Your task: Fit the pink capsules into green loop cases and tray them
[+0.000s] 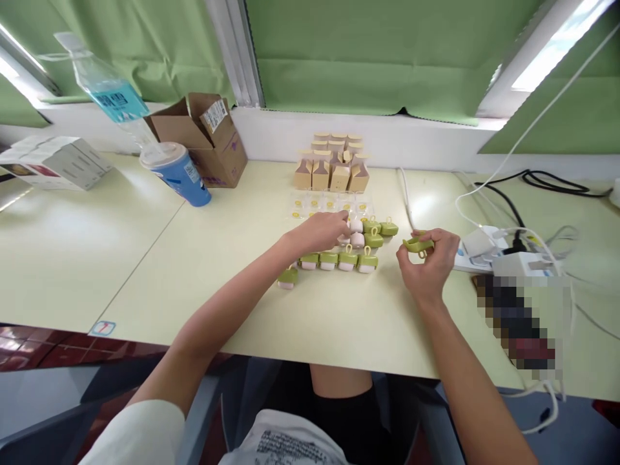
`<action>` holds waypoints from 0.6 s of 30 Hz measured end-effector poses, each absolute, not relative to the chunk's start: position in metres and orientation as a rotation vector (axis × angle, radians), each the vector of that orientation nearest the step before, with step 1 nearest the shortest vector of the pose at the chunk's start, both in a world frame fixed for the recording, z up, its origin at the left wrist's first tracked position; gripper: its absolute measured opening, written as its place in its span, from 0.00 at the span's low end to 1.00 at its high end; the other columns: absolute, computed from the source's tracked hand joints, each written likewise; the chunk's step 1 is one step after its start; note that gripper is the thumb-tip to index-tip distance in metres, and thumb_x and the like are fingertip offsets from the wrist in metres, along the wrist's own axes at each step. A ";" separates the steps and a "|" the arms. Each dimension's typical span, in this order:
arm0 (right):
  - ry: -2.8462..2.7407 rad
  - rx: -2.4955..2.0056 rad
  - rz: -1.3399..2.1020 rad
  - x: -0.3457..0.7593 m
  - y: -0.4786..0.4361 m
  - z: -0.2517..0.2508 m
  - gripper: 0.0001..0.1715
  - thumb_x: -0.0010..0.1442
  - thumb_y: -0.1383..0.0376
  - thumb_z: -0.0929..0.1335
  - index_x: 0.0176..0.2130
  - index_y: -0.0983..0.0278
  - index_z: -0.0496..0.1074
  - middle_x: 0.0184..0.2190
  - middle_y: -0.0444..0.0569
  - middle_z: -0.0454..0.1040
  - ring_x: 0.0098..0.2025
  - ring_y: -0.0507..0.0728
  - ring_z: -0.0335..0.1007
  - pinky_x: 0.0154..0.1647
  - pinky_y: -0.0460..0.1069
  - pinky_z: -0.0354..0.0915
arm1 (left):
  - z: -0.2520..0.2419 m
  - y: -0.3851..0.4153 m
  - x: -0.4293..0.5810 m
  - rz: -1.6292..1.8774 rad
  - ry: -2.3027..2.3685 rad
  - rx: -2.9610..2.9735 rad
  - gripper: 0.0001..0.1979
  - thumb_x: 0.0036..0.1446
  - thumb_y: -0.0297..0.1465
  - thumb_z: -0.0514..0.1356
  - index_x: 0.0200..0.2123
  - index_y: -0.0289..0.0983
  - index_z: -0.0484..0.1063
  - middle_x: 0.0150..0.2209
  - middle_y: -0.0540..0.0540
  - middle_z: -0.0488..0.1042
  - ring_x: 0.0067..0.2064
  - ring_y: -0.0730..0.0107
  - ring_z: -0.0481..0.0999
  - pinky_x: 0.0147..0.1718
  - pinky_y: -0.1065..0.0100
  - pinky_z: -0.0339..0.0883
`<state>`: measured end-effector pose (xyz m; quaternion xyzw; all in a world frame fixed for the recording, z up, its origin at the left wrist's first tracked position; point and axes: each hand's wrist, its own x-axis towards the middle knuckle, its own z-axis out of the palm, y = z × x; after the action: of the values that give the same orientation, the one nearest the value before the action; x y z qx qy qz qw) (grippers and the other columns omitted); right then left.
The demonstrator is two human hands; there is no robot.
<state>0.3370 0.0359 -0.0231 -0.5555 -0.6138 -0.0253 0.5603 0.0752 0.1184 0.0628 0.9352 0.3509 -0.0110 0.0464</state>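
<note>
My left hand (325, 231) reaches over the group of small pieces, its fingers bent down and closed around a pale pink piece they mostly cover. Beside the fingertips stand other pale pink pieces (357, 240). Raised off the table at the right, my right hand (431, 261) pinches a hollow green lid (418, 245) with a small loop. Green lids with loops (389, 228) lie between the hands. A row of pale pink pieces wearing green lids (347, 260) stands nearer me, with one more lidded piece (287, 278) at its left.
Behind the pieces are clear packets with yellow marks (330, 204) and several small open cardboard boxes (321, 175). A blue cup (181, 177), a bottle (109, 93) and a brown carton (220, 148) stand left. Chargers (484, 244), cables and a pixelated object (516, 326) lie right.
</note>
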 end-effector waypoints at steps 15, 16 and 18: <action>-1.734 -1.006 0.059 0.315 0.051 0.054 0.17 0.59 0.63 0.82 0.47 0.57 0.81 0.55 0.53 0.83 0.55 0.66 0.84 0.51 0.62 0.84 | 0.082 0.116 0.059 0.413 1.132 2.745 0.14 0.67 0.23 0.64 0.55 0.30 0.77 0.52 0.37 0.81 0.51 0.54 0.82 0.49 0.58 0.75; -1.735 -0.969 0.116 0.314 0.057 0.068 0.23 0.58 0.64 0.82 0.52 0.56 0.80 0.56 0.52 0.83 0.57 0.66 0.84 0.54 0.63 0.83 | 0.089 0.116 0.053 0.599 1.091 2.685 0.14 0.67 0.24 0.65 0.55 0.31 0.77 0.52 0.38 0.81 0.51 0.56 0.82 0.50 0.58 0.77; -1.727 -0.905 0.225 0.311 0.067 0.092 0.31 0.58 0.65 0.82 0.60 0.55 0.79 0.57 0.52 0.83 0.59 0.66 0.83 0.60 0.64 0.82 | 0.104 0.114 0.041 0.990 0.933 2.534 0.11 0.68 0.25 0.66 0.52 0.33 0.80 0.51 0.40 0.80 0.50 0.62 0.82 0.49 0.61 0.80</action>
<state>0.3108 0.0669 0.0924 -0.3835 -0.7314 0.0955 0.5557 0.0409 0.1136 0.1044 0.8733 0.3216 0.3412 0.1321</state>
